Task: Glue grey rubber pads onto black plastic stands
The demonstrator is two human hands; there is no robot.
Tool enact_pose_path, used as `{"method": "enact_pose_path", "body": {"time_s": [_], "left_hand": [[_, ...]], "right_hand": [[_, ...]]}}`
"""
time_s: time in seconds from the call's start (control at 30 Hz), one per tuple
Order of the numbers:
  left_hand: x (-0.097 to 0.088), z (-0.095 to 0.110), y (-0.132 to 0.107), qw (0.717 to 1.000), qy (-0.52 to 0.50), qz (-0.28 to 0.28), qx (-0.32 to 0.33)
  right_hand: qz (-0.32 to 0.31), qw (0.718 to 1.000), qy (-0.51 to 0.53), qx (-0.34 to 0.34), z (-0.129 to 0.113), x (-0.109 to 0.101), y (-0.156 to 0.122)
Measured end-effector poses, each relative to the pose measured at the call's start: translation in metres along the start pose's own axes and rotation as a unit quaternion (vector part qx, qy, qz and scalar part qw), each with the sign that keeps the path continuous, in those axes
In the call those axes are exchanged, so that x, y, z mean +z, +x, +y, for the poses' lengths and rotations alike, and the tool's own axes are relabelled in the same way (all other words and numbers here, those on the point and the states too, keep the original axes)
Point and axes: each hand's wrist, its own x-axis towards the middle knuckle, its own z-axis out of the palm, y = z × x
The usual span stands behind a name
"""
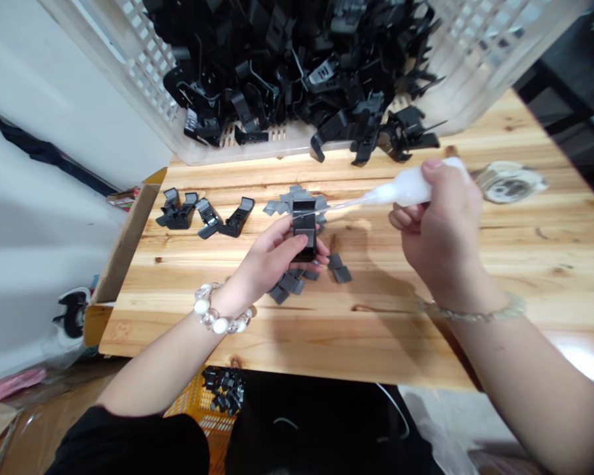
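My left hand (272, 254) grips a black plastic clip (305, 231) upright above the pine tabletop (400, 343). My right hand (440, 224) is shut on a white squeeze bottle (403, 188), and the bottle's thin nozzle reaches left to the top of the clip. Small grey pads lie in loose groups around the clip, at the back (297, 198) and the front (287, 284). Two black clips (175, 211) (228, 218) rest on the table to the left. My left wrist wears a beaded bracelet (218, 316).
A white slatted crate (148, 66) heaped with black clip parts (287, 66) stands at the back of the table. A cardboard box (129, 244) sits at the left edge, a clear tape roll (507, 183) at the right. A yellow crate (212, 402) sits below the front edge.
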Motion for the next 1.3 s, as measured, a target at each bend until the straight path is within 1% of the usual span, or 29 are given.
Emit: {"method": "enact_pose_path", "body": {"time_s": [0.2,0.53,0.73,0.87,0.97,1.13,1.3], "left_hand": [[-0.0020,-0.0031,0.0007,1.000,-0.002,-0.011,0.011],[-0.0006,-0.0019,-0.0003,1.000,0.017,0.002,0.019],[-0.0002,-0.0008,0.0000,0.999,0.028,0.011,0.027],[-0.0006,-0.0018,0.0011,0.999,0.033,0.010,0.029],[-0.0011,-0.0031,0.0018,0.999,0.032,0.007,0.029],[-0.0018,-0.0039,0.0022,0.999,0.038,0.008,0.025],[-0.0019,-0.0040,0.0026,0.999,0.041,0.010,0.029]], "right_hand": [[0.009,1.000,-0.015,-0.006,0.0003,-0.0004,-0.0001],[0.023,0.998,-0.041,-0.034,-0.0011,-0.0017,0.0004],[0.055,0.995,-0.024,-0.082,-0.0054,-0.0007,0.0027],[0.045,0.996,-0.009,-0.080,-0.0058,-0.0006,0.0024],[0.032,0.995,-0.017,-0.090,-0.0047,-0.0003,0.0010],[0.051,0.993,-0.050,-0.093,-0.0035,-0.0002,0.0011],[0.047,0.991,-0.057,-0.111,-0.0034,-0.0018,0.0024]]}}
